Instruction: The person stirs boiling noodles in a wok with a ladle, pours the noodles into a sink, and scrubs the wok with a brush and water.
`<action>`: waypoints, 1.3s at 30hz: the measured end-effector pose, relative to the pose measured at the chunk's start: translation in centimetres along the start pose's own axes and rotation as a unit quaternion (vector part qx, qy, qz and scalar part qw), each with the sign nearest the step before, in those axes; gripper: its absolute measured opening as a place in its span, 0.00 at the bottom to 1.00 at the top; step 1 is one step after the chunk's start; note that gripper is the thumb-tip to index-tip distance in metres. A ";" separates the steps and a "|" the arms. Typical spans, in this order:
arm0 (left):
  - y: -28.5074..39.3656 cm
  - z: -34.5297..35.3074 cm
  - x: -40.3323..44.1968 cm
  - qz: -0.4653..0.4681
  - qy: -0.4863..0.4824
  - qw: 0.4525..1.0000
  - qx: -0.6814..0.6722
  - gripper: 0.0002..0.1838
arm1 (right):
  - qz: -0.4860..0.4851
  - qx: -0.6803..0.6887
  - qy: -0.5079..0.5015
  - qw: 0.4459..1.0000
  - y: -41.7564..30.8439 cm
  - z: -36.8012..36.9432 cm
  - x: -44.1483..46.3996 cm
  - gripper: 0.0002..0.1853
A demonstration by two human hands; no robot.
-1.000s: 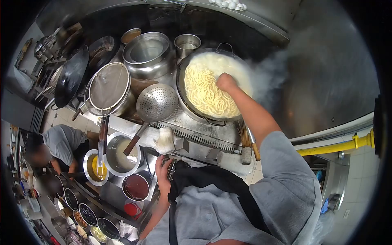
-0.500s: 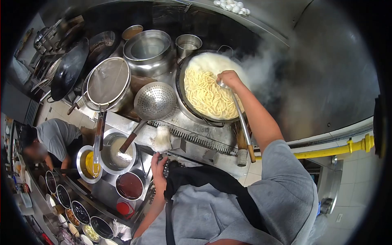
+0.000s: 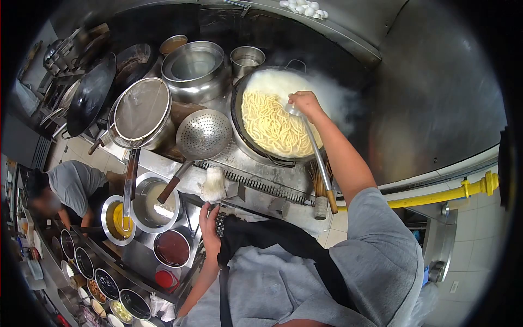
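Note:
My right hand [image 3: 306, 104] is over a large wok [image 3: 237, 121] of thick noodles [image 3: 277, 124] in pale, foamy liquid. Its fingers are curled together, and whatever they pinch is hidden. Just under them sits the metal bowl of a ladle [image 3: 317, 150]; its long handle slants across the wok's rim, ending in a wooden grip. Low at the counter's front edge is my left hand [image 3: 209, 222], fingers extended and holding nothing. Close above its fingertips stands a white, frayed bundle [image 3: 213, 185], perhaps a brush or cloth.
Left of the wok lie a perforated skimmer [image 3: 204, 134] and a round mesh strainer [image 3: 141, 110] over a pot. A bamboo brush [image 3: 320, 191] leans by the wok. Pots of yellow liquid [image 3: 121, 220] and red sauce [image 3: 171, 248] stand at lower left. A person [image 3: 76, 188] bends farther left.
The view has shifted slightly. Steam over the wok has thinned and drifted. Both hands and the ladle stay nearly where they were.

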State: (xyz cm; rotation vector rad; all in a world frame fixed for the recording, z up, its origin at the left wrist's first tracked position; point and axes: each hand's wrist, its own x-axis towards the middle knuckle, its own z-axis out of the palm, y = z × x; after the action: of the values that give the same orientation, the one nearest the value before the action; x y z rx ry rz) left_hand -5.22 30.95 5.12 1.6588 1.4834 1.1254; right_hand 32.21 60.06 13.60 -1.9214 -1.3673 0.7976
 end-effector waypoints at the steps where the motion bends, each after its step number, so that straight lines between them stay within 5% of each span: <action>1: -0.1 0.0 0.0 0.003 -0.002 1.000 -0.003 0.31 | 0.000 0.001 0.001 1.000 -0.5 -0.5 -0.8 0.15; 3: -0.1 0.0 0.1 0.009 -0.002 1.000 -0.006 0.31 | -0.036 -0.189 0.039 0.981 -1.7 -1.6 -3.7 0.19; 8: -1.2 0.8 0.5 0.026 -0.009 0.999 -0.022 0.31 | -0.104 -0.279 0.169 0.939 5.3 -2.8 -11.0 0.27; 11: -0.7 1.2 1.2 0.030 -0.035 0.999 -0.022 0.31 | -0.088 -0.307 0.154 0.935 10.1 -2.8 -15.0 0.22; 14: 0.3 2.1 2.1 0.064 -0.064 0.996 -0.026 0.33 | -0.101 -0.067 0.107 0.987 11.5 -2.7 -17.6 0.20; 18: 1.7 3.6 2.8 0.057 -0.141 0.986 -0.069 0.34 | -0.159 -0.023 0.197 0.967 10.6 -2.0 -15.7 0.19; 20: 2.2 4.2 3.2 0.088 -0.156 0.982 -0.058 0.34 | -0.172 0.197 0.205 0.943 7.7 -2.5 -15.2 0.16; 21: 2.4 4.3 3.2 0.117 -0.159 0.979 -0.047 0.34 | -0.167 0.198 0.211 0.942 6.9 -3.8 -15.6 0.16; 24: 2.7 4.4 3.0 0.104 -0.163 0.979 -0.066 0.34 | 0.061 -0.129 0.117 0.983 6.5 -6.9 -17.0 0.26; 27: 2.5 4.3 2.6 0.102 -0.142 0.983 -0.052 0.33 | -0.011 -0.303 0.171 0.937 13.9 -2.6 -20.1 0.26; 29: 3.1 4.3 2.5 0.095 -0.139 0.984 -0.051 0.32 | 0.139 -0.235 0.009 0.962 13.5 -1.9 -22.1 0.25; 33: 2.2 4.9 2.3 0.090 -0.135 0.984 -0.072 0.32 | 0.093 -0.150 0.048 0.983 11.1 -2.4 -24.8 0.22; 35: 2.5 4.9 2.3 0.097 -0.128 0.985 -0.060 0.32 | -0.016 -0.063 0.107 0.992 9.1 -3.7 -26.4 0.20; 37: 2.7 5.2 2.1 0.103 -0.124 0.986 -0.049 0.32 | 0.048 -0.007 0.045 0.998 6.5 -5.7 -28.0 0.17; 39: 2.4 5.6 2.3 0.116 -0.117 0.985 -0.053 0.32 | 0.242 0.114 -0.106 0.958 5.1 -6.5 -29.0 0.19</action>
State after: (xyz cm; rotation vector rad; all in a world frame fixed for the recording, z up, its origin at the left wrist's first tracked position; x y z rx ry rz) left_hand 0.86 33.29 5.27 1.8527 1.0861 1.0672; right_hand 32.16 30.08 16.79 -2.0493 -0.8675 1.3683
